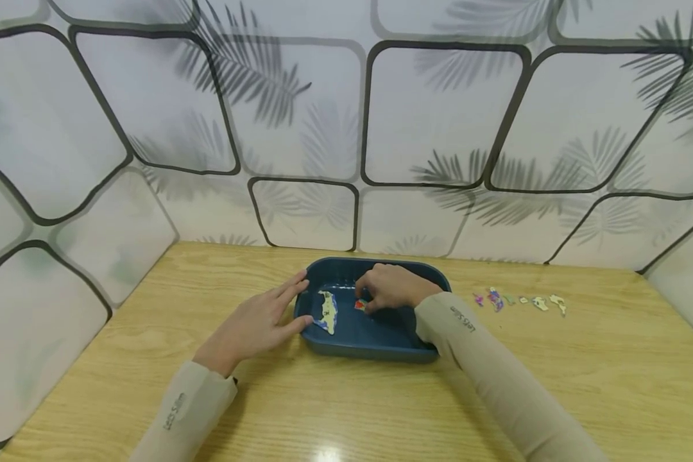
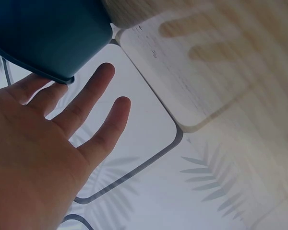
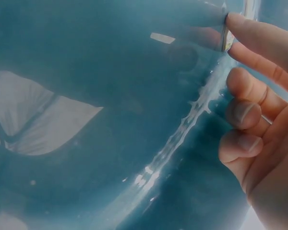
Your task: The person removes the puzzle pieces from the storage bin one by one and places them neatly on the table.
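A dark blue plastic basin (image 1: 375, 351) sits on the wooden table. My left hand (image 1: 254, 327) rests at the basin's left end with straight, spread fingers, some of them touching the rim in the left wrist view. Reaching inside the basin, my right hand (image 1: 394, 287) pinches a small flat piece (image 1: 360, 305), red and green, between thumb and index finger. Edge-on, the same piece (image 3: 226, 39) shows as a thin sliver in the right wrist view. A larger cream cut-out piece (image 1: 327, 312) with blue edges lies at the basin's left side.
Right of the basin, several small cut-outs lie in a row, among them a purple and blue piece (image 1: 495, 299) and a cream piece (image 1: 558, 303). A patterned wall covering (image 1: 300, 212) rises behind the table (image 1: 346, 410). Glossy reflections cover the basin floor (image 3: 110, 62).
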Action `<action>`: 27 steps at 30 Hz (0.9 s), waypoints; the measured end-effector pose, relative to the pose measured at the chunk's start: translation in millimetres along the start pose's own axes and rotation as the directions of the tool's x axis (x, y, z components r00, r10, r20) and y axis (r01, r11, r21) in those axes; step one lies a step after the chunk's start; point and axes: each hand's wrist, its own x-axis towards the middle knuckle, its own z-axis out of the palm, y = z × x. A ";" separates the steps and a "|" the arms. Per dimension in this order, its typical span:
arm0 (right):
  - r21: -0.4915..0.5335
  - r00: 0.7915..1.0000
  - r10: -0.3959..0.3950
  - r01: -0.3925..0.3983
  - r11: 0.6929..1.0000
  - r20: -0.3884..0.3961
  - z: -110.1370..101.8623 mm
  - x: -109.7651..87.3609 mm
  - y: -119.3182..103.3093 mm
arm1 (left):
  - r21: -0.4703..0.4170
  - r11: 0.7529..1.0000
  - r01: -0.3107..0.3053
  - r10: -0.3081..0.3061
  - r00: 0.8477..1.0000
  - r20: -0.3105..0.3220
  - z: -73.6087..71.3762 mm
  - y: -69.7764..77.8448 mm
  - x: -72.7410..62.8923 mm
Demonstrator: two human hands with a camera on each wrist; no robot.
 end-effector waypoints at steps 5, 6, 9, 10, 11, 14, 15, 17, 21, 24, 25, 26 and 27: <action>0.011 1.000 0.000 0.000 1.000 -0.006 -2.5 -2.3 -0.8 | -0.001 1.000 0.002 -0.002 1.000 0.001 -0.5 0.7 0.6; 0.017 1.000 -0.002 0.002 1.000 -0.010 -2.9 -3.1 -0.4 | -0.002 1.000 0.002 -0.002 1.000 0.003 -0.3 1.0 0.8; 0.039 0.999 -0.015 0.017 0.999 -0.032 -4.4 -6.5 1.8 | -0.006 1.000 0.002 -0.001 1.000 0.011 0.7 2.2 1.9; 0.049 0.999 -0.016 0.018 0.999 -0.041 -5.0 -7.7 3.1 | -0.005 1.000 -0.001 0.001 1.000 0.013 1.2 2.6 2.4; 0.057 0.999 -0.014 0.017 0.998 -0.051 -5.9 -9.3 4.3 | -0.006 1.000 -0.003 0.003 1.000 0.014 1.6 3.0 3.0; 0.077 0.997 0.001 0.004 0.997 -0.073 -10.6 -14.0 7.7 | -0.012 1.000 -0.012 0.012 1.000 0.013 2.5 4.1 4.7; 0.084 0.997 0.001 0.006 0.996 -0.083 -13.0 -15.7 8.8 | -0.015 1.000 -0.014 0.014 1.000 0.010 2.6 4.3 5.2; 0.092 0.995 0.000 0.010 0.996 -0.103 -19.1 -19.1 10.1 | -0.019 1.000 -0.016 0.017 1.000 0.005 2.3 4.6 5.4; 0.085 0.989 -0.022 0.035 0.996 -0.149 -32.4 -25.4 13.0 | -0.019 1.000 -0.015 0.015 1.000 -0.001 1.5 4.0 4.4; 0.080 0.985 -0.019 0.033 0.996 -0.171 -40.9 -28.0 15.1 | -0.013 1.000 -0.023 0.023 1.000 -0.004 1.0 3.0 2.6; 0.080 0.985 -0.015 0.030 0.996 -0.174 -43.6 -28.8 15.4 | -0.012 1.000 -0.023 0.023 1.000 -0.006 0.9 2.6 1.8; 0.079 0.984 -0.012 0.027 0.997 -0.176 -46.1 -29.6 15.6 | -0.012 1.000 -0.023 0.023 1.000 -0.008 0.8 2.4 1.1; 0.078 0.984 -0.009 0.024 0.997 -0.178 -48.0 -30.6 16.2 | -0.012 1.000 -0.021 0.021 1.000 -0.009 0.7 2.2 0.4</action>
